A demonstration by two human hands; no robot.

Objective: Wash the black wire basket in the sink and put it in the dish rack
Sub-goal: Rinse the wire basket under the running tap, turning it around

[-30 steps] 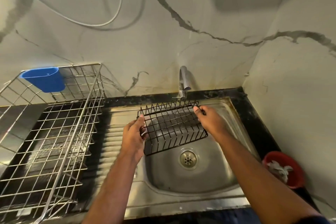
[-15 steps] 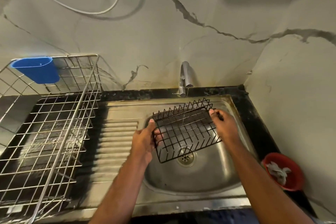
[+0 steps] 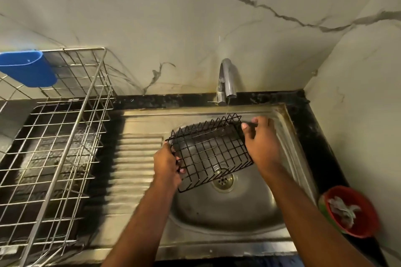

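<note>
The black wire basket [image 3: 210, 151] hangs tilted over the steel sink [image 3: 227, 214], just above the drain. My left hand [image 3: 167, 163] grips its left end, fingers curled through the wires. My right hand [image 3: 261, 141] holds the right end, thumb over the top rim. A thin stream of water falls from the tap [image 3: 226, 81] toward the basket's far edge. The silver wire dish rack [image 3: 54, 136] stands to the left of the sink, beyond the ribbed draining board.
A blue plastic cup [image 3: 27, 68] hangs on the rack's back wall. A red bowl [image 3: 351, 210] with a crumpled cloth sits on the black counter at the right. Marble wall runs behind and to the right. A white cable loops across the wall above.
Both hands have carried the basket to the right and lower, from in front of the tap to over the drain. The camera view has shifted downward.
</note>
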